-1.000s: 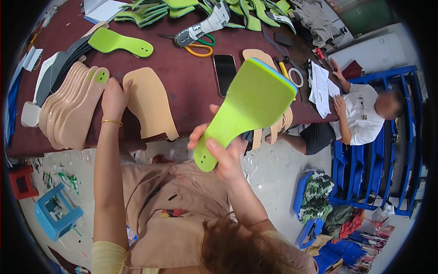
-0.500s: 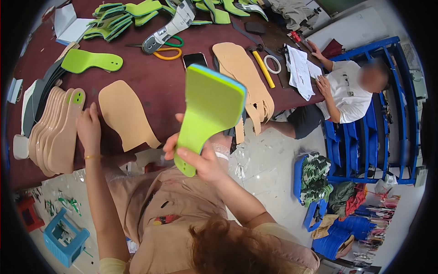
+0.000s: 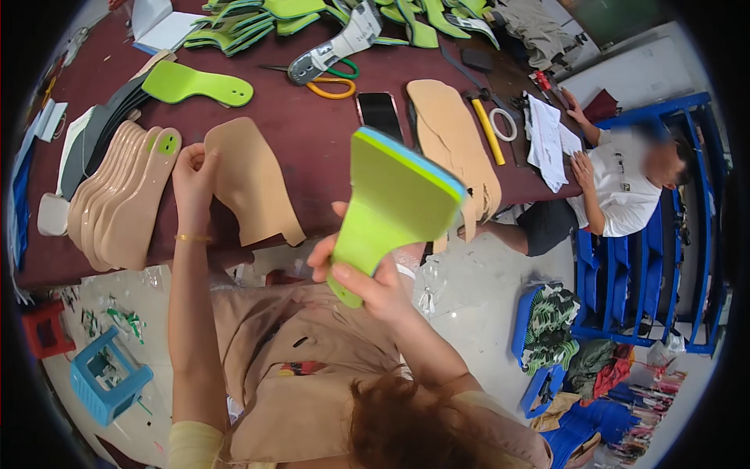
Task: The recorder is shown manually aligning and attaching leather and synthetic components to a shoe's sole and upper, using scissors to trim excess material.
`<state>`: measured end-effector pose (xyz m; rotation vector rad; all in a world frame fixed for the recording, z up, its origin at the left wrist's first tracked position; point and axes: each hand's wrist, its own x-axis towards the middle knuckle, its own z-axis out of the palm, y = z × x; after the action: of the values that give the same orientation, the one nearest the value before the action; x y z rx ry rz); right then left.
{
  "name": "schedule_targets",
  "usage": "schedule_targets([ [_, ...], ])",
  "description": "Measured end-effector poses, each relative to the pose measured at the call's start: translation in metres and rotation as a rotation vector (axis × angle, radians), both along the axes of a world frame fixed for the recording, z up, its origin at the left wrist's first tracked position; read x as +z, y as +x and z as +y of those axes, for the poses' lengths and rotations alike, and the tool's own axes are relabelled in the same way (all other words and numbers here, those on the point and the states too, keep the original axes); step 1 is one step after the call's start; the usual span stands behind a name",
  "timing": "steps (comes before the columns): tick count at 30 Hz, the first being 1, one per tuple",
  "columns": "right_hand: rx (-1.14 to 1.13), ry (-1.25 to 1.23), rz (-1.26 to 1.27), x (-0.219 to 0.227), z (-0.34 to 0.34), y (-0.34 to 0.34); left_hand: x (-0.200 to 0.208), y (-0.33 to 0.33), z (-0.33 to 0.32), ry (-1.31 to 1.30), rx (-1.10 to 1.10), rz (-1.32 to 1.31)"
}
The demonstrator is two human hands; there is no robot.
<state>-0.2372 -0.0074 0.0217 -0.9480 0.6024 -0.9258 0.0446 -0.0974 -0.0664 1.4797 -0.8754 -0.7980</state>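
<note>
Bright lime green is shown across the held insole (image 3: 391, 203) — and its wide end is edged in light blue. The same lime is carried by the single insole (image 3: 195, 83) on the maroon table (image 3: 320, 164). Pinkish beige is displayed along the row of insoles (image 3: 133, 211), the front tip patched in green with dark dots, while the cut sheet (image 3: 254, 180) is seen in plain tan. The scissors (image 3: 333, 87) are handled in orange-yellow and green, the tool's grip (image 3: 488, 134) is coloured yellow — and the binned pieces (image 3: 551, 324) are patterned in green, black and white.
</note>
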Motion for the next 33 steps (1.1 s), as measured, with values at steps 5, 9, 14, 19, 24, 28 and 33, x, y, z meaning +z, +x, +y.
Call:
schedule_targets([
  [5, 0.049, 0.096, -0.211, 0.021, 0.000, 0.006, 0.077, -0.074, 0.069, 0.091, -0.488, 0.802],
  [9, 0.028, 0.142, -0.307, 0.021, -0.011, 0.006, 0.098, -0.103, 0.083, 0.092, -0.647, 1.138],
  [14, 0.020, 0.284, -0.346, 0.019, -0.012, -0.003, 0.071, -0.118, 0.093, 0.074, -0.719, 1.178],
  [19, -0.165, 0.141, -0.126, 0.004, 0.005, -0.015, 0.074, -0.124, 0.091, 0.038, -0.454, 1.170],
  [24, -0.318, -0.169, 0.458, -0.039, 0.021, -0.031, 0.080, -0.111, 0.087, -0.028, -0.464, 1.219],
  [28, -0.303, -0.217, 0.612, -0.053, 0.020, -0.013, 0.077, -0.103, 0.092, -0.070, -0.526, 1.198],
  [33, -0.332, -0.192, 0.546, -0.050, 0.013, 0.002, 0.079, -0.096, 0.093, -0.071, -0.507, 1.299],
])
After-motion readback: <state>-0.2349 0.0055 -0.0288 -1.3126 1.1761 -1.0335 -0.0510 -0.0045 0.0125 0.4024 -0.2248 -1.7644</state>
